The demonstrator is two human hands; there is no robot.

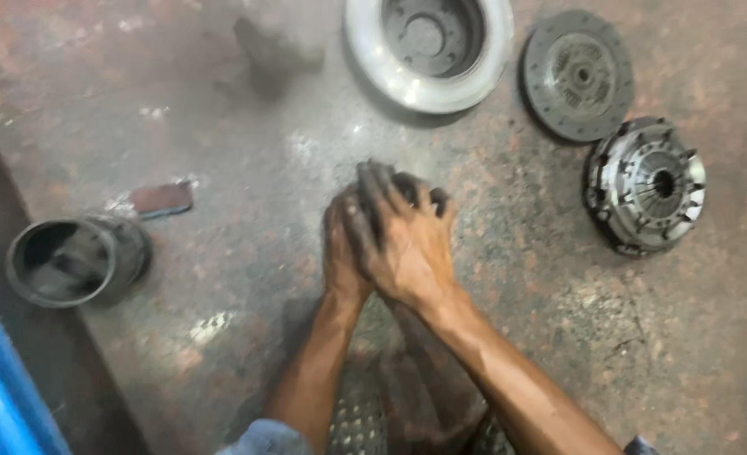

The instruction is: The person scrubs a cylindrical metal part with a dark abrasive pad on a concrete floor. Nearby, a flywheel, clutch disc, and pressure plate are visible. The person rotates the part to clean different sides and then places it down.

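Hands at centre frame: the right hand (411, 244) lies over the left hand (344, 248), palms pressed together, grimy fingers pointing up-frame, both forearms rising from the lower edge. Whether anything sits between the palms cannot be told. All parts rest untouched on the stained floor (559, 337): a brake disc (474, 76) at top centre, a clutch disc (577, 74) beside it, a pressure plate (645, 185) at right, a dark cylindrical sleeve (74, 259) at left. By this showing, no part is in hand and handling appears paused.

Dim, flat light, soft motion blur throughout (hands smeared most), glare on metal drum rim (407, 94), faint shadows
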